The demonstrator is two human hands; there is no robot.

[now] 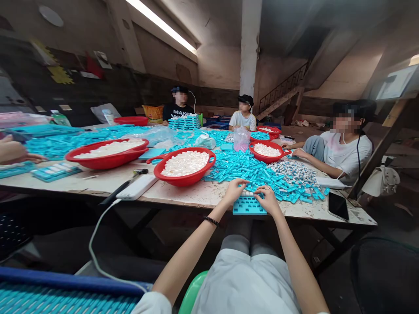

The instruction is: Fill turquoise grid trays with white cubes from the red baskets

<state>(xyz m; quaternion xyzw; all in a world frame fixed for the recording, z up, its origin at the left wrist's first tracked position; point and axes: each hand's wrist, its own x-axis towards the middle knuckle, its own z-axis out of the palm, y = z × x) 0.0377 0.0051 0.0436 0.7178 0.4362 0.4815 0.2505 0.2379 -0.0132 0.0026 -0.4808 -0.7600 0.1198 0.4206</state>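
At the table's front edge lies a blue slotted plastic board (249, 206), with small white pieces along its far row. My left hand (236, 189) is at the board's far left corner, fingers bent and drawn together. Over the far right part of the board, my right hand (267, 198) has its thumb and fingertips pinched close. Whatever is between either hand's fingertips is too small to make out. Just beyond both hands spreads a heap of loose blue plastic pieces (240, 165). A red basin (183, 181) of white pieces stands to the left of my hands.
More red basins, one left (98, 162) and one right (266, 159), hold white pieces. Small white-and-dark parts (291, 172) lie beside the blue heap. A phone (338, 206), a white power bank (137, 187) with cable and a hammer (140, 171) lie near the edge. Co-workers sit around the table.
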